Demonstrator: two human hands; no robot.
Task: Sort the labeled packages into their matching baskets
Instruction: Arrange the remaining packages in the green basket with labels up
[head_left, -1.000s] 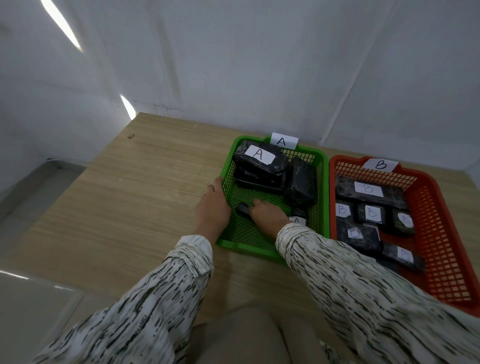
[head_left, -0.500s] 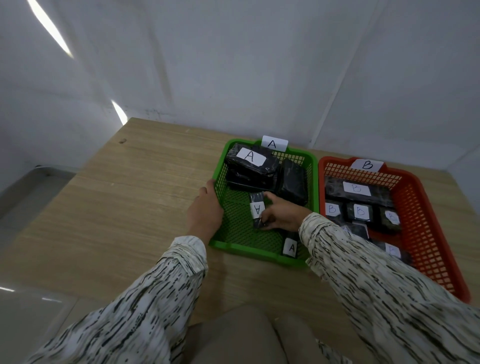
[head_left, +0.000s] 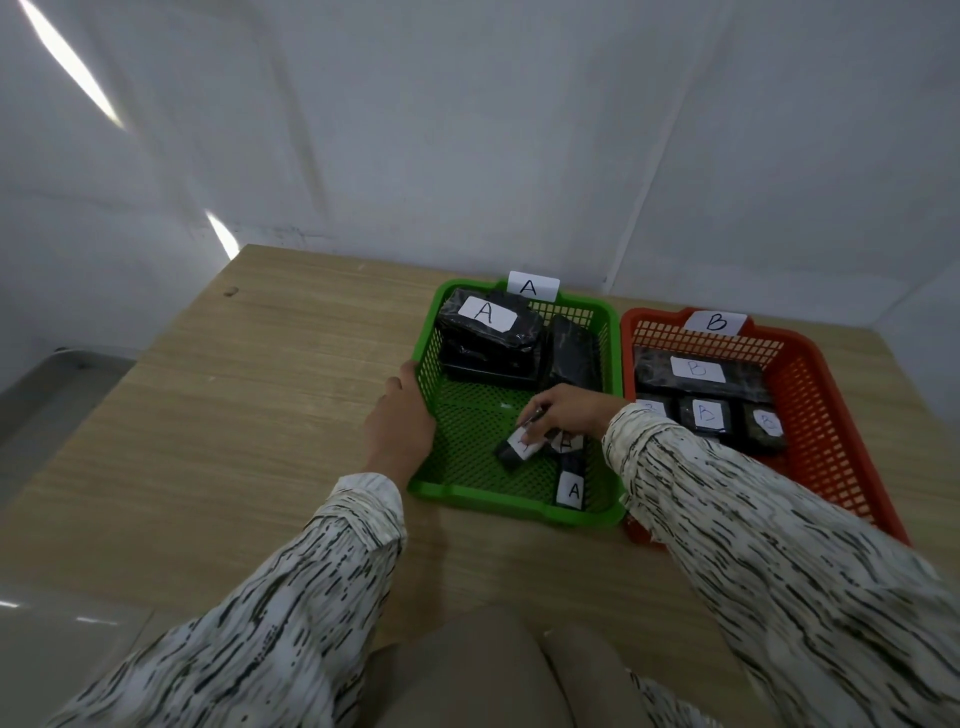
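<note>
And there it was, action inside the green plastic mesh basket, sitting at twelve o'clock from the person on the pale wood-grain table. The right hand was down in the basket's five o'clock corner, its fingers curled and pinching the top end of a small black film-wrapped package with a white label. That package tilted against the mesh floor, half-set, touching a second small A package. A third small A package lay just beside it at six o'clock. Those little ones looked tucked together to leave floor space.

The left hand lay against the basket's outer wall at nine o'clock, fingers fairly straight, gripping nothing. It probably braced the light basket so it wouldn't skid.

At eleven o'clock in the basket sat a large black wrapped package marked A, under the white paper A tag on the far rim. Over at two o'clock, the red plastic mesh basket carried its white paper B tag and held B-labelled packages, a long black one at the back. The sorting looked nearly done.
</note>
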